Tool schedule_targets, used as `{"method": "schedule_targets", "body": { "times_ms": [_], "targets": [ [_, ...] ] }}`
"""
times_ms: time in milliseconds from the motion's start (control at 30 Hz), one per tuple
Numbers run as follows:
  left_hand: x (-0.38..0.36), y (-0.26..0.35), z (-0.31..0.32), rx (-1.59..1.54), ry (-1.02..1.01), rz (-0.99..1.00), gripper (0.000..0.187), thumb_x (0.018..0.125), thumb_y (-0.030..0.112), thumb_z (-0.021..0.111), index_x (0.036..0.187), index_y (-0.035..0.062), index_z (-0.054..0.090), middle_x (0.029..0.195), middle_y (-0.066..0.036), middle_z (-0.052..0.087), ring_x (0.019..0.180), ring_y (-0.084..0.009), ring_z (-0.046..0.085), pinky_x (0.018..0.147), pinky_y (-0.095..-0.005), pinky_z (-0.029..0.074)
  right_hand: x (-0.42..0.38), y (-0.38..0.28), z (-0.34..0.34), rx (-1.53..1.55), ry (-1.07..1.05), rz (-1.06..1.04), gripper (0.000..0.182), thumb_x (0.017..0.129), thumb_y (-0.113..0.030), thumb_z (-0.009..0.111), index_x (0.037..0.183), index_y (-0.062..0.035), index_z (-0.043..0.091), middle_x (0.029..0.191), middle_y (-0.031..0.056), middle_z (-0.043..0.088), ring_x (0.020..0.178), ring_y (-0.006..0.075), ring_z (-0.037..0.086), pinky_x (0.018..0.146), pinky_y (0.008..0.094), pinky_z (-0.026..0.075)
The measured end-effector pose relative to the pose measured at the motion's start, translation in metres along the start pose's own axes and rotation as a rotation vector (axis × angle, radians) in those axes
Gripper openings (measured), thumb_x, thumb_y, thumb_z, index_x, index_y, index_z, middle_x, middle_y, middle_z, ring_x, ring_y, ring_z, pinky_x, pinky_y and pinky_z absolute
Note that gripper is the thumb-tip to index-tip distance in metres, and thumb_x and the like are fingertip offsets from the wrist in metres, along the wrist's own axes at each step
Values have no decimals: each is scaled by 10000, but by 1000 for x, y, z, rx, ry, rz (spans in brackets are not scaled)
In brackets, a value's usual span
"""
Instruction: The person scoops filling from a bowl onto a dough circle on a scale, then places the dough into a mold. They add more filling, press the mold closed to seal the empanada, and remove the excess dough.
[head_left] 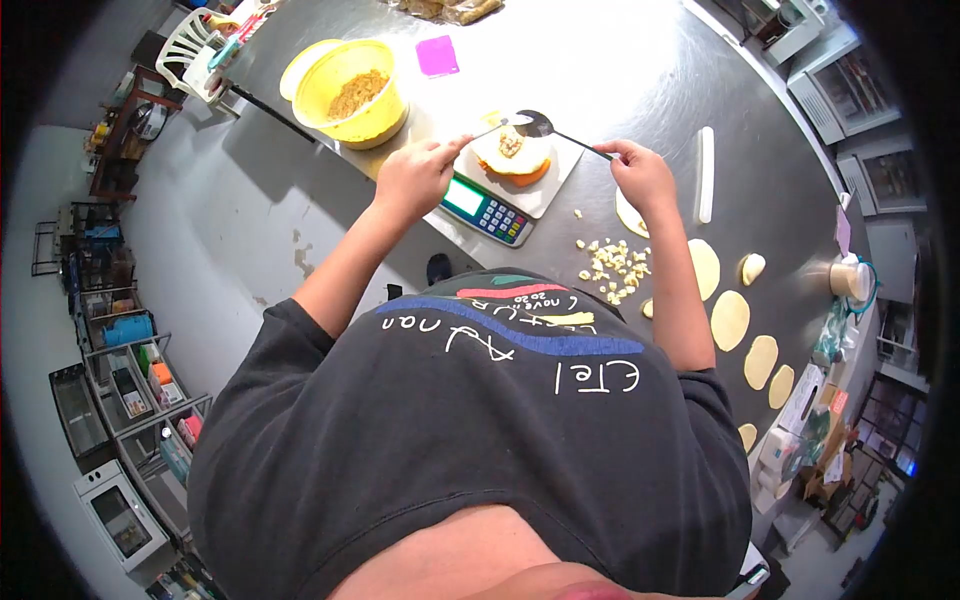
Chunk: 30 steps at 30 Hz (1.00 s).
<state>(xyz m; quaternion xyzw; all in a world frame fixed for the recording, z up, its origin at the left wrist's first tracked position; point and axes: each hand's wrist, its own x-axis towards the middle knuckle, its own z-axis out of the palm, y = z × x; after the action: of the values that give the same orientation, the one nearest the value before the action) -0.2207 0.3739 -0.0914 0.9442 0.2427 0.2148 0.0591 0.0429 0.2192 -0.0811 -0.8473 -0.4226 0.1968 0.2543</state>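
"Over the scale (pixel 485 210), where does the work lie?"

"The filled dough round (pixel 532 162) sits on an orange support (pixel 527 181) upon the pan. It lies ahead and to the right of the left hand (pixel 415 180), and ahead and to the left of the right hand (pixel 648 182). The left fingertips are nearer."

"State of the hands?"

"Apart, one each side. The left is closed on a thin light utensil (pixel 488 131), pointing inward to the right. The right pinches a black spoon (pixel 573 141), its long axis slanting forward and left, its bowl just beyond the filling. The utensil heads meet or nearly meet; contact cannot be confirmed."

"And the surface?"

"Metal table (pixel 620 110). Ahead and to the left, a yellow bowl (pixel 388 118) of brown filling (pixel 358 94), with a purple square (pixel 437 56) beside it. On the right, a white rod (pixel 705 175), pale chopped pieces (pixel 612 268) and a curving row of flat dough rounds (pixel 730 320)."

"The room?"

"White chair (pixel 190 45) at the far left; shelving (pixel 150 400) and a white appliance (pixel 122 515) down the left side. Contents of the right-hand shelves: too small to certify."
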Motion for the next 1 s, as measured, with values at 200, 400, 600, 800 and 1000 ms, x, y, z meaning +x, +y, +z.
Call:
{"method": "schedule_targets", "body": {
  "times_ms": [200,400,600,800,1000],
  "targets": [
    [-5,-2,8,-60,-188,-104,352,820,139,472,1144,218,587,855,-101,646,756,-285,621,640,-395,507,2,1,5,-13,79,-38,316,768,-99,493,994,-214,680,626,46,552,533,134,492,520,286,392],
    [-8,-3,4,-203,-255,-308,333,861,197,431,1158,242,573,924,-125,642,816,-302,613,718,-405,491,6,11,9,46,123,-50,316,768,-81,494,995,-203,678,615,36,534,528,123,479,514,278,379],
    [-8,-4,-5,-346,-230,-448,298,876,203,467,1137,143,598,900,-166,634,815,-266,623,721,-319,468,-1,9,10,99,161,-70,340,768,-56,486,1009,-206,673,595,17,501,514,98,443,502,265,359],
    [-23,-13,-3,-529,-53,-523,291,897,186,481,1158,117,587,939,-111,660,831,-184,618,760,-280,457,-6,-9,12,155,156,-87,360,777,-51,472,1042,-207,661,598,30,499,514,101,441,507,272,366],
    [-34,-22,-11,-1076,445,-621,296,944,145,427,1161,-31,526,646,73,362,552,-9,307,491,-165,262,30,-73,26,87,113,-323,383,783,-47,449,1087,-192,630,718,123,601,610,224,560,610,338,455]
  ]
}}
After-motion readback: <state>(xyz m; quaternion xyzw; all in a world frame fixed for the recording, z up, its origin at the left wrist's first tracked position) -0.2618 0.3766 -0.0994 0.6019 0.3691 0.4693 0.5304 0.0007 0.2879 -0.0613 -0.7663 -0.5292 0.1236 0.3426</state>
